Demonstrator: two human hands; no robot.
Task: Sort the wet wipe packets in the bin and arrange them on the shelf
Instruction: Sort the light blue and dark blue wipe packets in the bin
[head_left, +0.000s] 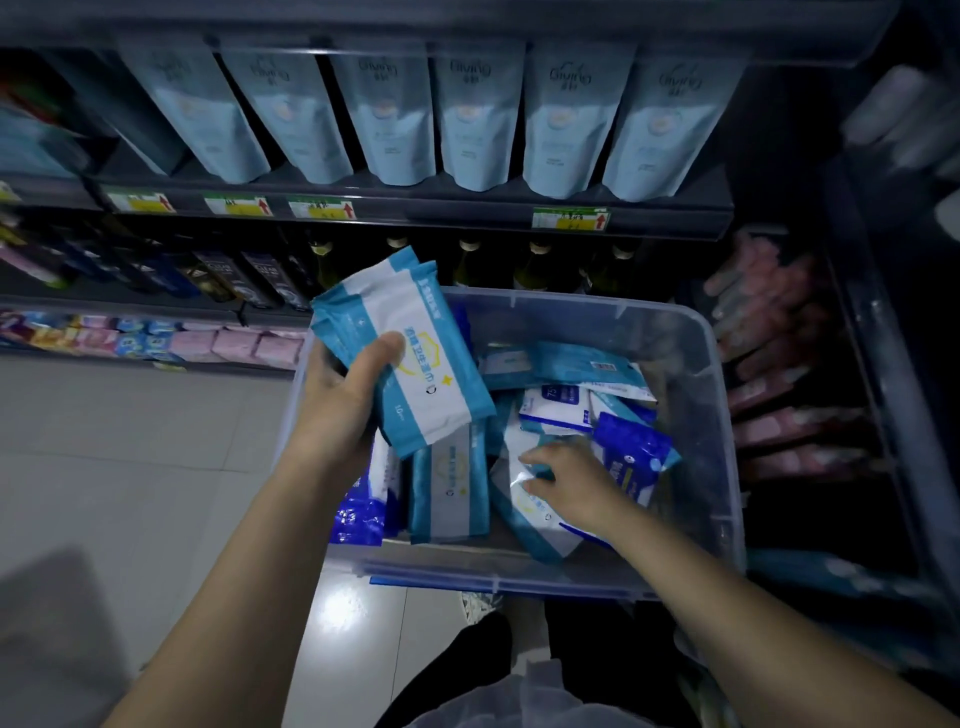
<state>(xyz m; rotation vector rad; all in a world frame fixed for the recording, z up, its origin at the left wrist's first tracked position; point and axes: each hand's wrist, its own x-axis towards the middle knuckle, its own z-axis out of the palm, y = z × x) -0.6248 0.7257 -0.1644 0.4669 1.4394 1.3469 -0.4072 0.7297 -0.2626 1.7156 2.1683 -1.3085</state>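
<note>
A clear plastic bin (696, 374) sits on the floor in front of the shelf, holding several wet wipe packets. My left hand (343, 395) grips a small stack of teal-and-white packets (410, 343) above the bin's left rim, thumb on top. My right hand (566, 478) reaches into the bin, its fingers pinching the edge of another teal-and-white packet (530, 514). Dark blue packets lie at the bin's left (358, 514) and right (631, 452). More teal-and-white ones (452, 488) lie between them.
Store shelves (467, 208) stand behind the bin, with pale blue pouches (478, 119) in a row on top and bottles (535, 265) below. Pink packs (779, 364) fill a rack at the right. Grey tiled floor (130, 467) lies to the left.
</note>
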